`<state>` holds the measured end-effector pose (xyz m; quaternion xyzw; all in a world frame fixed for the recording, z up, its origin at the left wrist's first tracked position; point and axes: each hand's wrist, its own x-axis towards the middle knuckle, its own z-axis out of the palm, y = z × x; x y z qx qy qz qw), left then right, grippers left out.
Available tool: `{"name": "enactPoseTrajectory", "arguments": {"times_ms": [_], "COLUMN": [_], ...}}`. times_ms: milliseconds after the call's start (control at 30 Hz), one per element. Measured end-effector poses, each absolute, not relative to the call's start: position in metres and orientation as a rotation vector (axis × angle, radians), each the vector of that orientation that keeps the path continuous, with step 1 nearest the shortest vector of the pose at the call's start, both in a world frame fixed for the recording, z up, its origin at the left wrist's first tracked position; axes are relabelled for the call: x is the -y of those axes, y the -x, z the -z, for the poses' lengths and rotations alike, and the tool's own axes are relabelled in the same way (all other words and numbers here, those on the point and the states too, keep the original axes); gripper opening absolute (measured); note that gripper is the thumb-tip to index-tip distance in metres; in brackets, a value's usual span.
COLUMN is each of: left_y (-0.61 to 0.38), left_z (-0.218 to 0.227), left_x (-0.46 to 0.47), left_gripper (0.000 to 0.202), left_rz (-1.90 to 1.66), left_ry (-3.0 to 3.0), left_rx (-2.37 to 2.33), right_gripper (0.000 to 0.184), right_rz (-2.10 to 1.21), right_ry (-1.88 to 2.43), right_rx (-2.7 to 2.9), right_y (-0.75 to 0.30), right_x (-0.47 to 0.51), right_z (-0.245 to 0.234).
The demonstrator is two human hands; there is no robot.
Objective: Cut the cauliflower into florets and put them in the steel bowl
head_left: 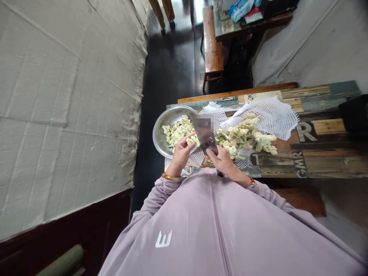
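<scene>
Gripping the cleaver (pixel 206 135), the right hand (pixel 224 160) hides part of its handle.

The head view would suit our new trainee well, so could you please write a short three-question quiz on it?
1. Multiple choice: while the right hand grips the cleaver, what does the left hand hold?
A) A sponge
B) A piece of cauliflower
C) A spoon

2. True or false: in the picture, the metal bowl lies to the right of the cleaver.

3. Fill in the blank: the cauliflower pile on the table lies on white ____.

Key: 1: B. 2: False; it lies to the left. 3: Mesh netting.
</scene>
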<state>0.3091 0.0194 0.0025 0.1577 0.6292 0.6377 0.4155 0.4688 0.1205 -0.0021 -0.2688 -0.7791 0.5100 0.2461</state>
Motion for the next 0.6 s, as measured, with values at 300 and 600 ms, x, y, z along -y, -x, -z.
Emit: {"name": "enactPoseTrajectory", "arguments": {"times_ms": [300,600], "left_y": [-0.316,-0.327], "left_z": [-0.003,0.004], "left_x": [-0.026,-0.034], "left_gripper": [0.052,0.025], "left_rz": [-1.710,-1.737], "left_ry": [-0.336,-0.335], "left_rx": [-1.541,-1.497], "right_gripper": [0.027,0.031], "right_rz": [-1.266,-1.149], "right_ry": [0.716,0.764], "right_rx": [2.122,2.117], "right_y": [-0.448,-0.427], "right_x": [-0.115,-0.119], "right_z": [0.015,0.031]}}
